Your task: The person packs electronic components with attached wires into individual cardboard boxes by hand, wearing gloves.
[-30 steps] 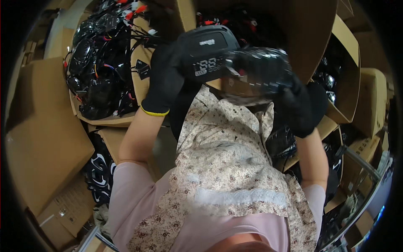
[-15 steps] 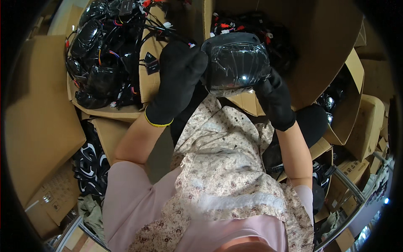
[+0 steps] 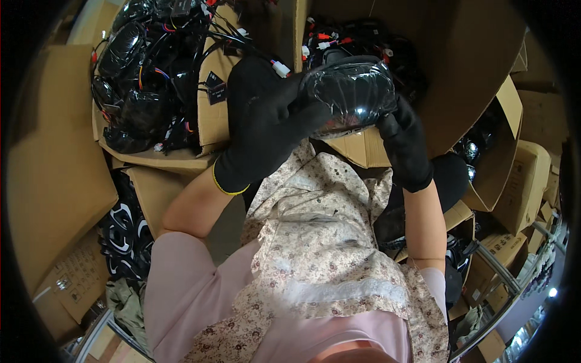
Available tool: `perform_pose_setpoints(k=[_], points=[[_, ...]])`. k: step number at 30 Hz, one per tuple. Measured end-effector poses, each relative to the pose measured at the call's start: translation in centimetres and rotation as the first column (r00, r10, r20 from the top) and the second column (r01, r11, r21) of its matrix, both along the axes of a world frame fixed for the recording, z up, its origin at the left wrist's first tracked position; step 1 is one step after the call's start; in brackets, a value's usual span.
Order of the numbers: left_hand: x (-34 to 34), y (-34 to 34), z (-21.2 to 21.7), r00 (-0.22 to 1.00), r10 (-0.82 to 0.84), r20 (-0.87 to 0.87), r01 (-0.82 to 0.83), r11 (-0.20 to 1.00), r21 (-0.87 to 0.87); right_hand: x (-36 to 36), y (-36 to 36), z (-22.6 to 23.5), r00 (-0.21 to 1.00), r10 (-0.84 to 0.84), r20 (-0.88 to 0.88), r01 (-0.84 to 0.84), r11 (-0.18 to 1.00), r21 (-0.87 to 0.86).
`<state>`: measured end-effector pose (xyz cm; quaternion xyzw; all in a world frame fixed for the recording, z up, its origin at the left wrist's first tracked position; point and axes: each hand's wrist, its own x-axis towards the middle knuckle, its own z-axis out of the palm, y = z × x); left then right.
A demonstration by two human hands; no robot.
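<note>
Above the open cardboard box [image 3: 357, 151], the gloved left hand [image 3: 260, 121] and right hand [image 3: 404, 144] both clasp a glossy black housing [image 3: 351, 94] (wrapped in clear film). Film is slippery, so it may slide from the gloves, and its dangling wire connector [image 3: 280, 68] could snag.

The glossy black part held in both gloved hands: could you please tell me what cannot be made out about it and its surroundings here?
- Glossy black part, head view: its underside and left end are hidden by the left hand.
- Right hand: its fingertips are tucked behind the part.
- Left cardboard box: the tangled black units and wires are too small to count.
- Right-side boxes: bent and cut off by the fisheye rim.
</note>
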<state>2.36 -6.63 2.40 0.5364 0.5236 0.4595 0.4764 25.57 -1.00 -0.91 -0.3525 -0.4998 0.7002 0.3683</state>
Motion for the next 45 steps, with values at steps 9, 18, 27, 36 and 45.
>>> perform_pose_setpoints(k=[9, 18, 27, 36, 45], points=[[-0.3, 0.1, -0.6, 0.929, 0.002, 0.369, 0.025, 0.997, -0.067, -1.3, 1.4, 2.4, 0.804, -0.511, 0.304, 0.069, 0.588, 0.806], [0.0, 1.3, -2.6, 0.970, 0.176, -0.170, -0.113, 0.939, 0.326, -4.5, -1.0, 3.2, 0.969, -0.241, -0.050, 0.245, 0.964, 0.104], [-1.1, 2.2, 0.1, 0.906, 0.088, -0.415, 0.028, 0.964, 0.265, -4.3, 0.9, 4.2, 0.984, -0.173, 0.037, 0.148, 0.919, 0.365], [-0.6, 1.5, -2.7, 0.723, 0.146, 0.675, -0.231, 0.972, 0.036, -5.4, 0.6, 2.9, 0.973, -0.167, -0.159, 0.133, 0.970, -0.202], [-2.4, 3.5, 3.0, 0.853, 0.114, -0.509, 0.126, 0.902, 0.413, -6.9, 0.0, 0.7, 0.976, -0.208, -0.061, 0.212, 0.866, 0.452]])
